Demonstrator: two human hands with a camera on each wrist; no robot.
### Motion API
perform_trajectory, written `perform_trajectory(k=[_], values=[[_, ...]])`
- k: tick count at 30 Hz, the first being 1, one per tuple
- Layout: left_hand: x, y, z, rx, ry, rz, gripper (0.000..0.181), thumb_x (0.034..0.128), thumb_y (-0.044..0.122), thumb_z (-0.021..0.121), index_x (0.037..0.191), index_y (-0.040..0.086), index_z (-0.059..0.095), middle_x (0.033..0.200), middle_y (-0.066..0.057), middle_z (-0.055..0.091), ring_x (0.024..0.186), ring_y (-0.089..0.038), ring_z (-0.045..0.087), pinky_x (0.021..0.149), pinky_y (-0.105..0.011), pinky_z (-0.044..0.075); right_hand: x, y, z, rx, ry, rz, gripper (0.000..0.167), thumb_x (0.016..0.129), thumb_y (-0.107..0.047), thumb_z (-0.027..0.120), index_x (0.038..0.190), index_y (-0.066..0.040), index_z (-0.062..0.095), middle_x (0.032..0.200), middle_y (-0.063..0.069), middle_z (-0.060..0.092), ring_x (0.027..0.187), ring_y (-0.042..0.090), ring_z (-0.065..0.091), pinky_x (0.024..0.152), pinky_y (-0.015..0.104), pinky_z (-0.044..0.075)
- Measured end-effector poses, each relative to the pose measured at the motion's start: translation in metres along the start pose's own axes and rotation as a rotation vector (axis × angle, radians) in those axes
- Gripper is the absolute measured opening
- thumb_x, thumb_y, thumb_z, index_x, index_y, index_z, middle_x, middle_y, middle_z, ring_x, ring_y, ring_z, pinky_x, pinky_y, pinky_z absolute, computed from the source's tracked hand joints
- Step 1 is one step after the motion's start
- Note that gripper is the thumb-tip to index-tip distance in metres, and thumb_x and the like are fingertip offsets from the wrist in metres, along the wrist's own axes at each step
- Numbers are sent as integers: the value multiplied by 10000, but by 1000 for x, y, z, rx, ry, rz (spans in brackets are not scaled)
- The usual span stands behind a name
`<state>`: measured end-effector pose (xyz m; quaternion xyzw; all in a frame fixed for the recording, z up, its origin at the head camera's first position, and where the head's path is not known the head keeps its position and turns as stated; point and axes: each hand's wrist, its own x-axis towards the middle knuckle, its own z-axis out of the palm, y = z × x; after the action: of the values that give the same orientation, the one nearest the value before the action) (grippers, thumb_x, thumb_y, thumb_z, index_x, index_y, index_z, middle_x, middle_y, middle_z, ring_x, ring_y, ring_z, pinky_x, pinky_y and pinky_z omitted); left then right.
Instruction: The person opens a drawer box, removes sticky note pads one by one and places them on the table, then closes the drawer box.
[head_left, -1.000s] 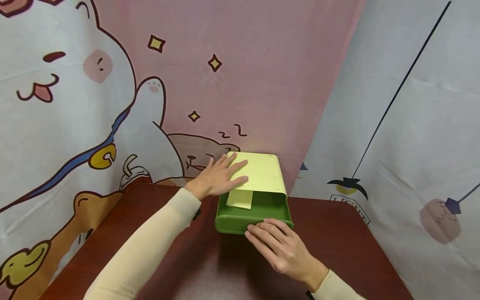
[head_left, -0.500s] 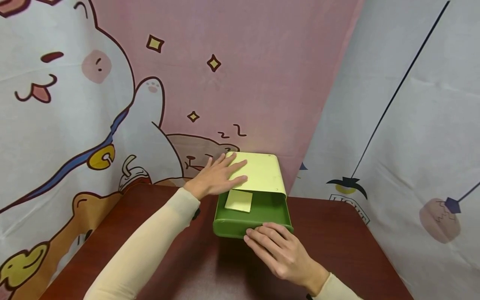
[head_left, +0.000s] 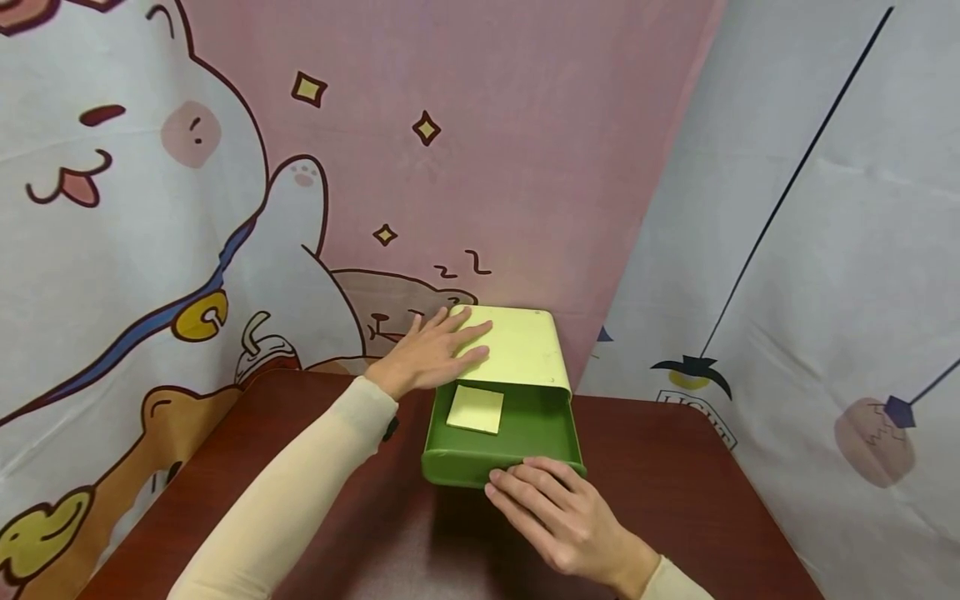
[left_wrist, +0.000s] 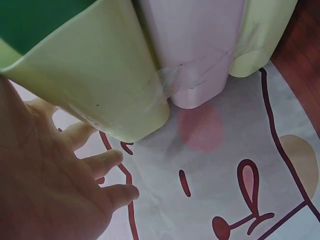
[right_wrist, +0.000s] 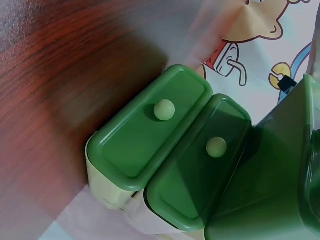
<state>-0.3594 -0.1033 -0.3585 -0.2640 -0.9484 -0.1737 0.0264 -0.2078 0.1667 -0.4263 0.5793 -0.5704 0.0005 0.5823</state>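
Note:
A small drawer cabinet (head_left: 521, 342) with a pale yellow top stands on the table. My left hand (head_left: 427, 354) rests on the left side of that top with fingers spread; the left wrist view shows the same hand (left_wrist: 55, 175) beside the yellow casing (left_wrist: 105, 75). The green top drawer (head_left: 536, 425) is pulled out. Inside it, toward the left, lies a pale yellow square pad (head_left: 476, 410), like sticky notes. My right hand (head_left: 566, 521) holds the drawer's front at its right part with bent fingers, which hide any knob there.
In the right wrist view, two lower green drawers (right_wrist: 125, 145) with round pale knobs (right_wrist: 164, 109) are closed. A pink middle casing (left_wrist: 195, 50) sits between yellow ones. The reddish-brown table (head_left: 660, 483) reaches back to a cartoon-printed cloth (head_left: 540, 167).
The green drawer has slid farther out toward me, with my right hand moving along at its front. More of the yellow pad shows. My left hand has stayed on the cabinet top.

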Motion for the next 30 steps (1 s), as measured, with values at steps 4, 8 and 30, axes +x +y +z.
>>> perform_trajectory(k=[4,8,30], values=[[0,0,-1,-5,-2,-1,723,1195,751,314,1850,443,310,1990,-48,143,1849,-470,77,1449,-792,-23,1,-1,0,-5,16,-20,333,1188,-45,575,1140,-41,905,1135,116,898,951,202,798,836,364,700],[0,1,-1,-12,0,0,715,1199,742,317,1848,444,315,1991,-51,140,1848,-472,79,1448,-795,-26,1,-2,0,-7,29,-34,332,1184,-38,578,1140,-42,908,1131,113,898,947,198,798,824,350,700],[-1,0,3,-1,-2,3,732,1196,739,318,1858,427,298,1993,-57,116,1838,-500,103,1452,-788,-5,-2,-10,-7,49,-4,-113,366,1174,4,578,1090,-113,915,1075,42,895,910,121,767,823,283,680]])
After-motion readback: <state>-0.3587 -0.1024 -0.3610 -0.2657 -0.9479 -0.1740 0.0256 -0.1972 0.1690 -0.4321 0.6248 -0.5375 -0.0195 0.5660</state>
